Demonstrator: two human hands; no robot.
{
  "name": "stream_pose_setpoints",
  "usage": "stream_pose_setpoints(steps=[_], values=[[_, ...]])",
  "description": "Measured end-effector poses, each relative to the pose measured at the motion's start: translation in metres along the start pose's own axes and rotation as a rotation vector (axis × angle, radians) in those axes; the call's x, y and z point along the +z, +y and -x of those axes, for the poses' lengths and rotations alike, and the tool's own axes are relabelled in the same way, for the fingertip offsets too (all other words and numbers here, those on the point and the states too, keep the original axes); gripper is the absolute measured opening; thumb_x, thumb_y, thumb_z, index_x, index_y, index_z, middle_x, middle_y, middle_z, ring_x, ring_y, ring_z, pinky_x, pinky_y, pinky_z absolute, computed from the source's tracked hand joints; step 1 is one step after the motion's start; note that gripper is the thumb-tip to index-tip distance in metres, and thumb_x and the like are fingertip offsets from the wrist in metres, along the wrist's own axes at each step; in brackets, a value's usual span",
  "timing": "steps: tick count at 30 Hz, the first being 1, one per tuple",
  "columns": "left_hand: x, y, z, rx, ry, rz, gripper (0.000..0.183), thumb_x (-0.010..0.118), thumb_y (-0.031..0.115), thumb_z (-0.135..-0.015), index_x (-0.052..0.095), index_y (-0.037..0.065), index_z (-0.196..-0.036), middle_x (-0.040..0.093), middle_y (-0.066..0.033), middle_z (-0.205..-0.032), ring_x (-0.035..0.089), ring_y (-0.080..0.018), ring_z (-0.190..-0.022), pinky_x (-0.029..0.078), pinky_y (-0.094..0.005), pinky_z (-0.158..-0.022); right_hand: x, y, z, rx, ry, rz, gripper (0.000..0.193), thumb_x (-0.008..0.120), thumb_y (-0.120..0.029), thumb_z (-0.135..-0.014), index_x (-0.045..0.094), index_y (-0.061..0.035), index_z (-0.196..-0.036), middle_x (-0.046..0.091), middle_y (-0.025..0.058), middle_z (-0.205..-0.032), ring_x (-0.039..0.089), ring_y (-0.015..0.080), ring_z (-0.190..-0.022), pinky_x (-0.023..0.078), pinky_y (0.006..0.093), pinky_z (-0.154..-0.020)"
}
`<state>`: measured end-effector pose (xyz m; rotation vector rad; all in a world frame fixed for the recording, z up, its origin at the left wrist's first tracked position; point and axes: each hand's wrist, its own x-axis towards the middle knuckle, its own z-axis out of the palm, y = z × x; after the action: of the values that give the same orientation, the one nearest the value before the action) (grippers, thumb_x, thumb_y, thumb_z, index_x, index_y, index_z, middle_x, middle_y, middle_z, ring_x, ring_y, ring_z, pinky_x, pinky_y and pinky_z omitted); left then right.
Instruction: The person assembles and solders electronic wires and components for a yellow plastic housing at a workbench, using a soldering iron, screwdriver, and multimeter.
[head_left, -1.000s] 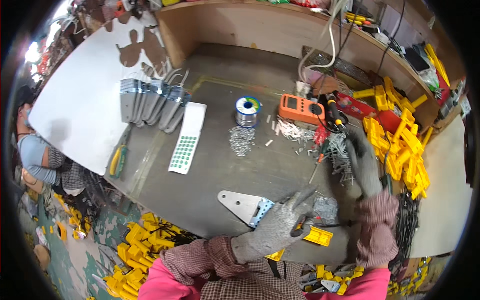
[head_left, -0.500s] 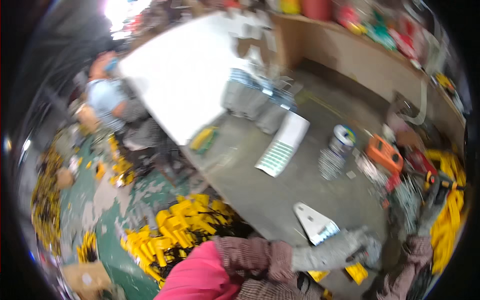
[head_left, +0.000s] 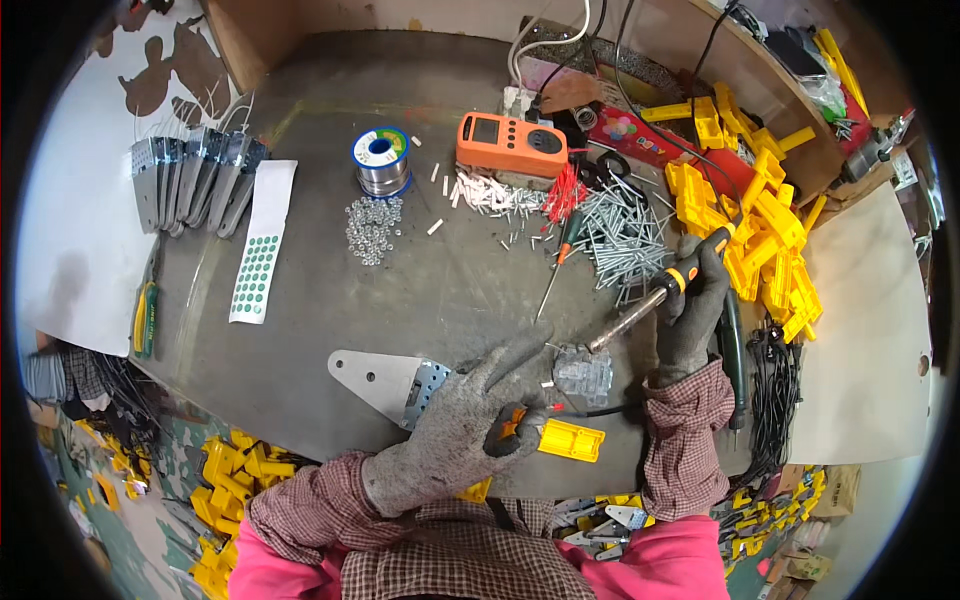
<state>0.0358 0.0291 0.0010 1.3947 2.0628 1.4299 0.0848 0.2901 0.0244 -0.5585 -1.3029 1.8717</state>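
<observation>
My right hand [head_left: 695, 315], in a grey glove, is closed round the yellow-and-black handle of a soldering iron [head_left: 630, 320]. The iron's metal end points down-left to the edge of a clear, lumpy block [head_left: 583, 374] on the bench. Left of it, my gloved left hand [head_left: 455, 425] has its upper fingers stretched out, the others curled round something small showing orange and red, mostly hidden. Beside that hand lies a white triangular metal plate [head_left: 380, 382] with a perforated end. A yellow plastic casing [head_left: 571, 440] sits just to its right.
Behind are a solder spool [head_left: 382, 160], small clear pieces [head_left: 373, 230], an orange meter [head_left: 510, 146], screws [head_left: 625, 230] and a screwdriver [head_left: 562, 255]. Yellow casings [head_left: 770, 240] heap at right, near black cables [head_left: 772, 400]. At left are metal plates [head_left: 190, 180], a sticker sheet [head_left: 262, 250] and pliers [head_left: 146, 318].
The view has swung right and steadied, bringing the bench to the middle. My right hand, at the right edge before, now holds the soldering iron at the clear block.
</observation>
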Motion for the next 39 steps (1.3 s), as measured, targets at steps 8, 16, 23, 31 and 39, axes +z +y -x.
stream_pose_setpoints(steps=[8,16,23,31,39], values=[[-0.007,0.001,-0.001,-0.031,-0.059,0.014,0.024,0.071,0.018,-0.078,0.063,0.009,-0.099,0.041,-0.0180,-0.146,0.056,-0.0382,-0.109,0.047,-0.0483,-0.087,0.003,0.001,-0.008,-0.038,0.105,0.027,0.029,0.050,-0.032,-0.099,0.054,-0.0036,-0.101,0.049,-0.0026,-0.069,0.038,0.0040,-0.044,0.031,0.0167,-0.037],[-0.004,-0.004,0.002,0.049,-0.058,-0.040,0.030,0.067,0.025,-0.084,0.060,0.007,-0.107,0.041,-0.0230,-0.139,0.055,-0.0418,-0.108,0.048,-0.0505,-0.083,-0.030,0.027,-0.014,-0.711,-0.172,0.602,0.022,0.045,-0.021,-0.102,0.049,-0.0021,-0.114,0.052,0.0066,-0.104,0.051,0.0097,-0.084,0.046,0.0237,-0.072],[-0.002,-0.005,0.006,0.002,-0.077,-0.020,0.031,0.067,0.023,-0.083,0.059,0.006,-0.107,0.042,-0.0239,-0.138,0.054,-0.0417,-0.108,0.047,-0.0497,-0.084,-0.031,0.014,-0.016,-0.118,-0.176,0.054,0.026,0.048,-0.026,-0.101,0.050,-0.0032,-0.112,0.053,0.0051,-0.100,0.052,0.0095,-0.083,0.047,0.0223,-0.072],[-0.001,-0.004,0.005,-0.005,-0.014,-0.017,0.024,0.071,0.013,-0.075,0.061,0.010,-0.097,0.041,-0.0167,-0.148,0.053,-0.0375,-0.120,0.043,-0.0469,-0.097,-0.001,0.008,-0.008,0.113,-0.083,-0.146,0.022,0.050,-0.022,-0.099,0.047,-0.0112,-0.118,0.057,0.0015,-0.085,0.046,0.0049,-0.042,0.039,0.0167,-0.035],[-0.007,-0.001,0.000,0.010,-0.115,-0.046,0.031,0.073,0.016,-0.075,0.060,0.010,-0.102,0.041,-0.0167,-0.149,0.051,-0.0399,-0.122,0.043,-0.0487,-0.097,0.016,0.000,0.007,0.227,-0.145,-0.042,0.023,0.048,-0.029,-0.098,0.054,-0.0070,-0.095,0.049,-0.0024,-0.061,0.034,0.0052,-0.038,0.029,0.0206,-0.037]])
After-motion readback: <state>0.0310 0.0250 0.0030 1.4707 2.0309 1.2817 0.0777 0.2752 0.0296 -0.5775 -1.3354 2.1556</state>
